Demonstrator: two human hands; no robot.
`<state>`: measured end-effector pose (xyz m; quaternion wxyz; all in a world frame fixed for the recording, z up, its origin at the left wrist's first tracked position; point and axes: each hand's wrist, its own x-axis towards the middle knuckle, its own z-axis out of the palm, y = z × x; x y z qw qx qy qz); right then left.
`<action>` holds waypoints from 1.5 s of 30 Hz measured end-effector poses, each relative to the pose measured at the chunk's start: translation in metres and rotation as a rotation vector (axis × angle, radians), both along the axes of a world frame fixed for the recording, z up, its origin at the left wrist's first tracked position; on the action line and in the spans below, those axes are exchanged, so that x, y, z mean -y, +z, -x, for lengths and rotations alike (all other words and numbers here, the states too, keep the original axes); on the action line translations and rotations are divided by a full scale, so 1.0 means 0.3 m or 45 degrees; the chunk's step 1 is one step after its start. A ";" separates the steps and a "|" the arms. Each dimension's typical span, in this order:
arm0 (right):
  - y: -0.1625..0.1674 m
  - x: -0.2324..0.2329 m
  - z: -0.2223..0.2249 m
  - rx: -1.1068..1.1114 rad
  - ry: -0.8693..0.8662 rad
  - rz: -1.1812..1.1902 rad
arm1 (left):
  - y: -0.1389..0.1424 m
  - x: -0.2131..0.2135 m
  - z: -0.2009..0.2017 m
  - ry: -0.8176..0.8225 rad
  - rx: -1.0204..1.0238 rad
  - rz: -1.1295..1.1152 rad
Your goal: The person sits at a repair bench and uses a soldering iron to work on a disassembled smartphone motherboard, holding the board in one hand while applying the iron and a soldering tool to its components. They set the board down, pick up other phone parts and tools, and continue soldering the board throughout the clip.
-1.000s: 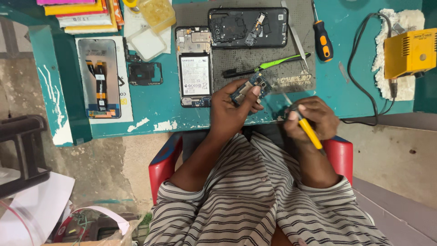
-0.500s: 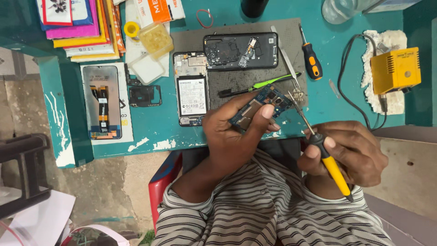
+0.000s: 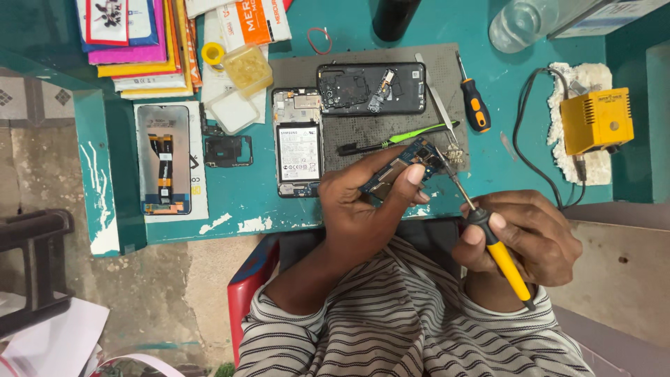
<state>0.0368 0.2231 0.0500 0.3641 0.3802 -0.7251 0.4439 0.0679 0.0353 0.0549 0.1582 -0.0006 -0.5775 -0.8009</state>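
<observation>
Teal bench [image 3: 530,126] carries a grey mat [image 3: 391,136] with an opened phone [image 3: 298,143] at its left edge, a back cover [image 3: 370,89], tweezers [image 3: 436,105] and a spare screwdriver [image 3: 474,103]; yellow solder station [image 3: 597,120] sits at right. Left hand [image 3: 359,213] has fingers clamped on a small board [image 3: 405,167], lifted over the mat's near edge. Right hand [image 3: 523,237] is wrapped tight around a yellow driver [image 3: 499,255], tip touching the board's right end.

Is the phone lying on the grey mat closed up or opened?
Opened: the phone lies with its back off, battery and inner parts showing.
</observation>
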 end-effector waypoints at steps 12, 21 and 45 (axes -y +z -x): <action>-0.008 0.001 0.000 -0.034 0.017 -0.019 | 0.000 0.006 -0.006 -0.004 -0.002 0.034; -0.013 0.001 -0.001 -0.037 0.007 -0.044 | -0.001 0.009 -0.007 -0.029 -0.006 0.005; -0.010 -0.006 -0.003 -0.044 0.009 -0.033 | 0.001 0.004 -0.014 -0.026 -0.008 0.006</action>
